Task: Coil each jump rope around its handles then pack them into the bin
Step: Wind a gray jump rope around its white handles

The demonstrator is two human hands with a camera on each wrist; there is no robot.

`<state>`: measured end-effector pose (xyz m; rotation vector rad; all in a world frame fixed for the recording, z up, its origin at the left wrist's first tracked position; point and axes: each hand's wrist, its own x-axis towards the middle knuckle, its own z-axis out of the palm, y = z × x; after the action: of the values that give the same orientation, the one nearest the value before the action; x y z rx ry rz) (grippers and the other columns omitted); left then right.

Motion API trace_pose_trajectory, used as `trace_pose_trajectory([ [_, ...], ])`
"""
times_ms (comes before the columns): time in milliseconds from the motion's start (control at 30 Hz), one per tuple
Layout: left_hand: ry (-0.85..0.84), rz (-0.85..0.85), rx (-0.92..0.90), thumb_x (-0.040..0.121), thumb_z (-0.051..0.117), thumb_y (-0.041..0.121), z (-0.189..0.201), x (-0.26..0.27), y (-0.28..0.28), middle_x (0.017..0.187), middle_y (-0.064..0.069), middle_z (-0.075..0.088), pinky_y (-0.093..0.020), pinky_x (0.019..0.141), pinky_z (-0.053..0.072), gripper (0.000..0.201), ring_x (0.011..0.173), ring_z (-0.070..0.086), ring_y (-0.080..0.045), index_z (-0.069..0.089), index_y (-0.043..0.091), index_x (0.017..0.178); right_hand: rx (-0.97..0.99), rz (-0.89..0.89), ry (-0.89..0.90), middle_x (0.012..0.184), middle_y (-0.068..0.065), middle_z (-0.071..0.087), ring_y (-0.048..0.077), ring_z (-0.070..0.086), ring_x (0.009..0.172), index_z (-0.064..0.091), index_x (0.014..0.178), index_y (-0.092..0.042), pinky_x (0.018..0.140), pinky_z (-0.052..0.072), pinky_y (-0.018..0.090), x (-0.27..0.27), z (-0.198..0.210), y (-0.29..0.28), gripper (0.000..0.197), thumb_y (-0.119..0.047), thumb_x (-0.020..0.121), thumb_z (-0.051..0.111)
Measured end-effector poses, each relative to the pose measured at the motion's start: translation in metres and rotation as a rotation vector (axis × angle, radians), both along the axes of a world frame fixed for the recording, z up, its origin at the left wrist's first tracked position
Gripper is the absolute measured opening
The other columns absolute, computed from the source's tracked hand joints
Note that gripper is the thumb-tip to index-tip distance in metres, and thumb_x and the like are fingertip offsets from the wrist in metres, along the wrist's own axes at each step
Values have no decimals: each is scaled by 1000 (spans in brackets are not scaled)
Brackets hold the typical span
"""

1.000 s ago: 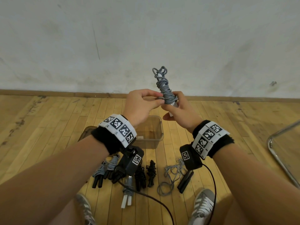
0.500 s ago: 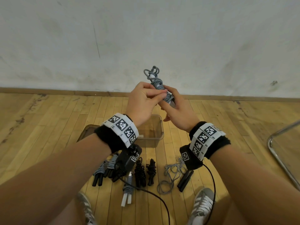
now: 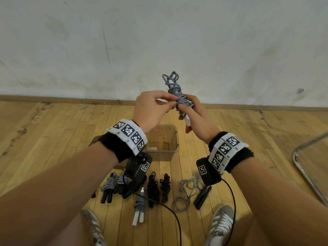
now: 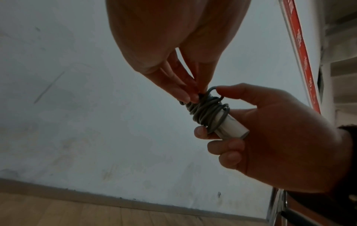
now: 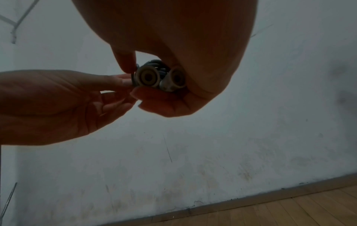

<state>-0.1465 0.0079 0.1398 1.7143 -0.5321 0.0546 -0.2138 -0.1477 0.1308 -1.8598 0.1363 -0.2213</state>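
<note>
The grey jump rope (image 3: 178,96) with two white handles (image 3: 187,121) is held up in the air above the bin, its cord wound in tight turns round the paired handles and ending in a loose tangle of loops at the top. The right hand (image 3: 197,121) is wrapped round the handles and the lower coils; the wrist views show two round handle ends side by side in its grip. The left hand (image 3: 150,110) pinches the cord at the coils with thumb and fingertips. The clear plastic bin (image 3: 174,137) stands on the wooden floor (image 3: 53,132) below the hands, with two small white pieces showing in it. Nearer the feet lie five coiled ropes: two grey on black handles (image 3: 113,189), two all black (image 3: 158,187), one grey on white handles (image 3: 139,208). One grey rope with black handles (image 3: 188,194) lies uncoiled beside them. Both wristbands (image 3: 130,135) carry black-and-white square marker codes; no readable words appear on them.
</note>
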Motion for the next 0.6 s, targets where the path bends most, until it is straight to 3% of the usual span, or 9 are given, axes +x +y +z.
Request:
trace_pose_trajectory([
  [200, -155, 91, 109, 85, 83, 16, -4, -2, 1, 83, 13, 75, -15, 73, 57, 7, 74, 71, 0, 81, 19, 91, -40, 10, 45, 109, -2, 62, 18, 61, 91, 43, 144, -24, 51, 51, 28, 0, -4, 0, 39, -34, 106, 47],
  [367, -398, 118, 325, 87, 78, 21, 0, -1, 3, 84, 4, 77, -30, 76, 60, 10, 75, 71, -7, 81, 17, 95, -111, -10, 41, 108, -2, 63, 15, 60, 77, 44, 145, -24, 54, 54, 30, 2, -3, 2, 40, -34, 106, 48],
  [500, -339, 143, 419, 82, 77, 23, -2, 0, -1, 77, 8, 72, -31, 73, 60, 5, 71, 67, -6, 75, 21, 86, -173, -23, 32, 98, 0, 66, 8, 59, 62, 44, 145, -23, 54, 56, 30, 2, -7, 5, 43, -37, 104, 51],
  [600, -250, 106, 411, 76, 77, 22, -3, 3, 1, 71, 10, 67, -23, 68, 56, 9, 66, 63, -4, 68, 22, 79, -237, 2, 4, 101, -8, 66, 1, 61, 66, 44, 146, -25, 58, 53, 28, 3, -10, 6, 46, -41, 104, 52],
])
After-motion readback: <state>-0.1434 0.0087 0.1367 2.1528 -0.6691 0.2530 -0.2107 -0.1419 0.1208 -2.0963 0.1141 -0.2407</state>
